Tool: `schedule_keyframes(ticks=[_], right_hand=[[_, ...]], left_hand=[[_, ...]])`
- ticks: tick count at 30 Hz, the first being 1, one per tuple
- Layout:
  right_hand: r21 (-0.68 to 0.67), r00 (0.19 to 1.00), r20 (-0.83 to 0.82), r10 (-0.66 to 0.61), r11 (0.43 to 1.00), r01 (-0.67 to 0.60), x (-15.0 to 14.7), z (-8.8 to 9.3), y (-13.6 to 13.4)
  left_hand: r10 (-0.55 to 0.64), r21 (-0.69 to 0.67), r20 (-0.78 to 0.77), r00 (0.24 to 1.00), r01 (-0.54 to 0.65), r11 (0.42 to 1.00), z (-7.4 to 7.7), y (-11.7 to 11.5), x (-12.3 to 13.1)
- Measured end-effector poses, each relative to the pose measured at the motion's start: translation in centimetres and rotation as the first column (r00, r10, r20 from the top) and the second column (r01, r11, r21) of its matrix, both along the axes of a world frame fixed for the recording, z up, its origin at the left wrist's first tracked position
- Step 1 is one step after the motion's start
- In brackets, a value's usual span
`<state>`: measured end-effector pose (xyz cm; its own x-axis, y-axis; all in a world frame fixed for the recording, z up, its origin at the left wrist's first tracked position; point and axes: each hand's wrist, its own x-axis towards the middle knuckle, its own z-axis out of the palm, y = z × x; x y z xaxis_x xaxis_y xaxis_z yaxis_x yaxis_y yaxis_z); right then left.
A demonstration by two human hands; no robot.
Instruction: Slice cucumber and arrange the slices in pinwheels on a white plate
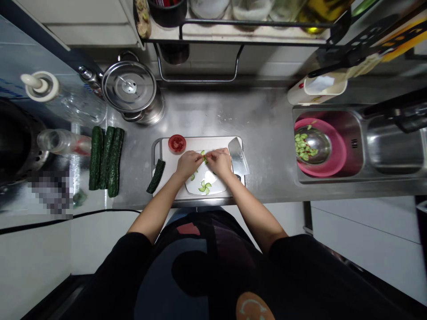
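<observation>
Both hands meet over the far part of a white plate (196, 180), which lies on a white cutting board (170, 166). My left hand (189, 162) and my right hand (219, 162) have their fingertips pinched together around small green cucumber slices (204, 158), with a speck of red between them. More cucumber slices (205, 187) form a fan near the plate's front edge. A small red bowl (177, 144) with red contents stands behind my left hand. The cleaver (238, 156) rests on the board's right side. A cut cucumber piece (156, 176) lies at its left edge.
Three whole cucumbers (106, 161) lie at the left. Behind them are a lidded steel pot (130, 89) and glass jars. A pink basin (338, 149) holding a metal bowl of slices sits in the right sink. A rack (253, 33) with jars hangs above the counter.
</observation>
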<state>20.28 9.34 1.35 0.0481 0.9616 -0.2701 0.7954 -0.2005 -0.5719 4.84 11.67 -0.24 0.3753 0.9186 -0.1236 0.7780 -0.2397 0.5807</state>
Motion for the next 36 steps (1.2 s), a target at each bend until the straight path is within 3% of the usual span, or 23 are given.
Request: schedule_keyframes(ticks=[12,26,36], right_hand=[[-0.032,0.994,0.107,-0.03,0.999,0.034,-0.5,1.2,1.8],[-0.017,0.993,0.087,-0.078,0.997,0.08,0.2,0.8,0.9],[-0.03,1.0,0.013,0.019,0.999,-0.018,0.1,0.7,0.4]], left_hand=[[0.05,-0.034,-0.042,0.998,-0.051,0.998,0.4,0.3,0.5],[0.071,-0.041,-0.045,0.996,-0.072,0.997,0.3,0.6,0.7],[-0.08,0.001,-0.006,0.997,0.08,0.997,0.4,0.8,-0.1]])
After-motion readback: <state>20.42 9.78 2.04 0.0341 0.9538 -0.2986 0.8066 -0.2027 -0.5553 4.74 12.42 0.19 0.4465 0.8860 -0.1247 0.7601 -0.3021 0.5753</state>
